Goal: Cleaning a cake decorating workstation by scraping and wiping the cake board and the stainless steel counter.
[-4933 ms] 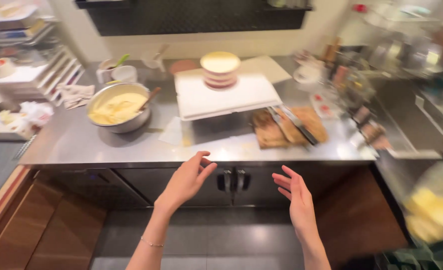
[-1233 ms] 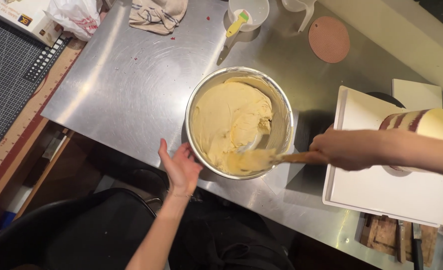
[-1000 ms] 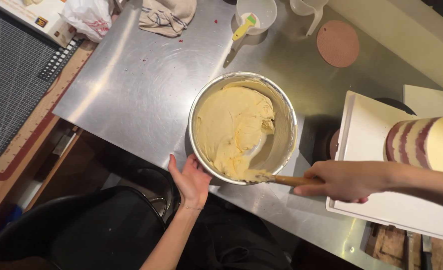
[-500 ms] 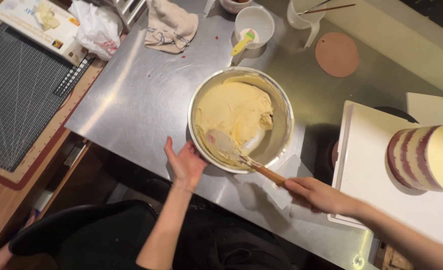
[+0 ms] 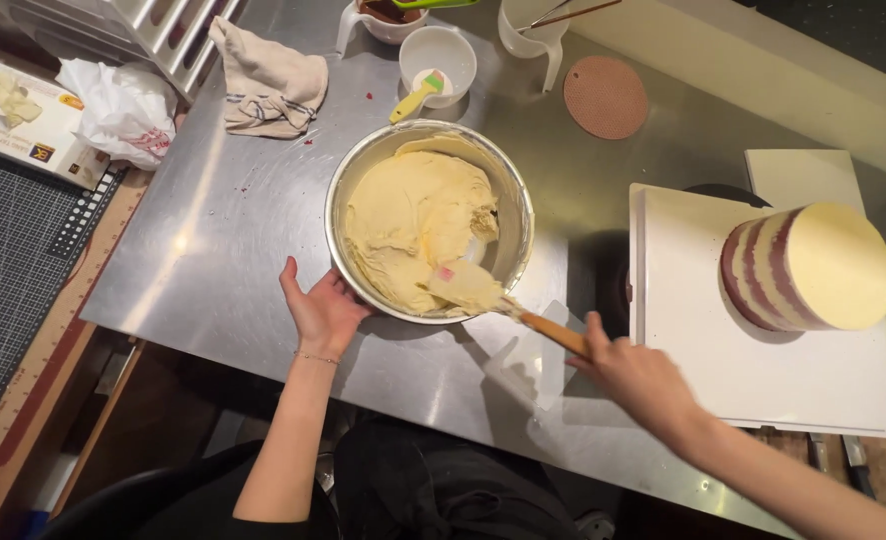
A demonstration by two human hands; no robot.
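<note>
At the near edge of the steel counter (image 5: 213,230), the left hand (image 5: 323,312) is cupping the rim of the metal mixing bowl (image 5: 430,220), fingers spread open against its side, while the right hand (image 5: 635,375) is closing firmly round the wooden handle of a spatula (image 5: 493,298). The spatula's blade is resting loaded with pale cream at the bowl's near rim. Further back, a layered cake (image 5: 808,267) is sitting on a white board (image 5: 753,365), with a crumpled cloth (image 5: 263,80) and 1 small white cup (image 5: 438,55) lying beyond the bowl.
</note>
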